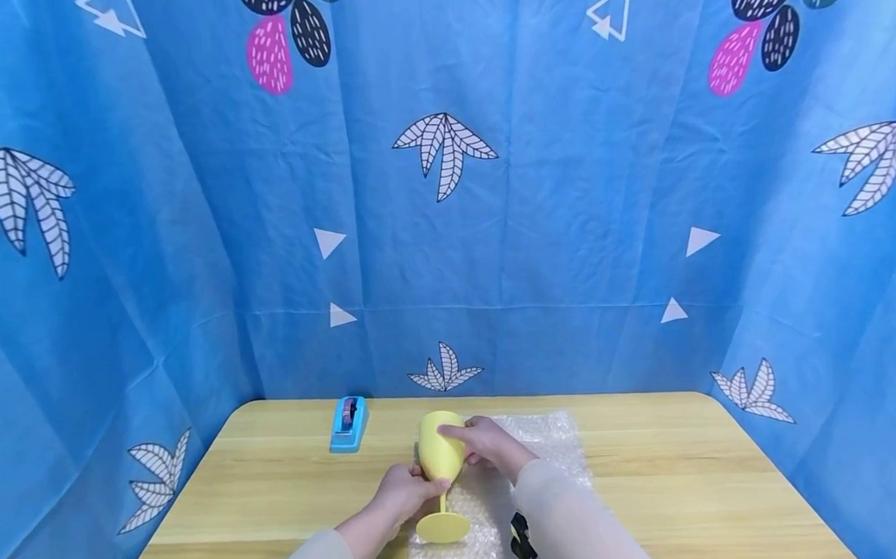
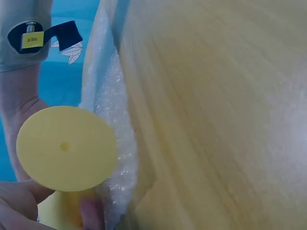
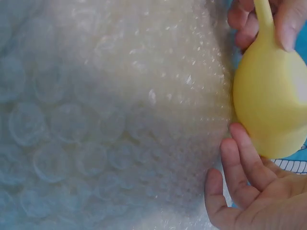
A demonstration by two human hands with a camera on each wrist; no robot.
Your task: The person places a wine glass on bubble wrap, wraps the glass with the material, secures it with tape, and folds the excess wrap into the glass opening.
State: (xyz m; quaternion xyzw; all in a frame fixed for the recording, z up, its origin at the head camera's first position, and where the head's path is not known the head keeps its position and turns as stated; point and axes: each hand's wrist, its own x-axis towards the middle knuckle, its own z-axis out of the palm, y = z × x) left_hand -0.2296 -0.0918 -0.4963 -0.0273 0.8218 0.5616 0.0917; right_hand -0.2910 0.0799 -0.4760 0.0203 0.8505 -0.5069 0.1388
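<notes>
A yellow goblet point(image 1: 441, 456) is tilted above the bubble wrap point(image 1: 480, 528), its round foot point(image 2: 67, 148) toward me. My left hand point(image 1: 405, 491) pinches it where the bowl meets the stem. Higher up, my right hand point(image 1: 488, 441) holds the side of the bowl near the rim, thumb on the front. In the right wrist view, the right fingers point(image 3: 232, 163) lie against the bowl, and the left fingers grip the stem end. The bubble wrap lies flat on the table, partly hidden under the right forearm.
A blue tape dispenser point(image 1: 347, 424) stands at the back left of the wooden table point(image 1: 674, 478). Blue patterned cloth point(image 1: 564, 183) hangs behind the table and along both sides. A black item with a yellow label point(image 2: 32, 40) is on the right sleeve.
</notes>
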